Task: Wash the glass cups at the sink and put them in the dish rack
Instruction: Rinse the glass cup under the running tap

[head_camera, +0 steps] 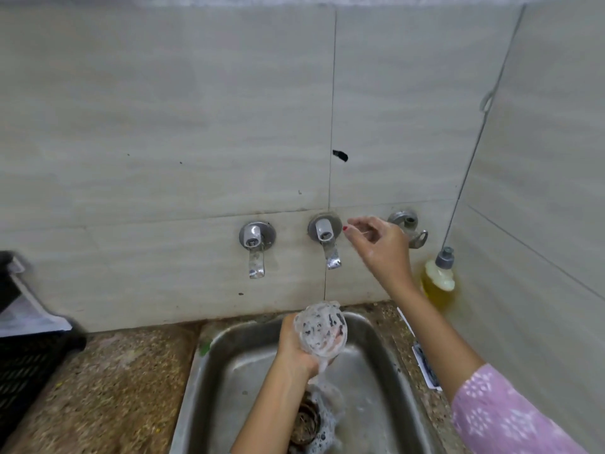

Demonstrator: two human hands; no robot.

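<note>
My left hand (293, 347) grips a soapy glass cup (322, 330) over the steel sink (226, 365), its mouth tilted up toward the wall. A thin stream of water falls from the middle tap (329, 247) onto the cup, and foamy water runs off it toward the drain (307, 421). My right hand (376, 244) is raised beside that tap, fingers loosely bent, holding nothing; it does not touch the tap. The black dish rack (26, 365) stands on the counter at the far left.
A second tap (255, 249) is on the wall to the left and a third fitting (407, 226) sits behind my right hand. A bottle of yellow dish soap (440, 276) hangs on a cord in the right corner. The speckled stone counter (124, 381) runs between sink and rack.
</note>
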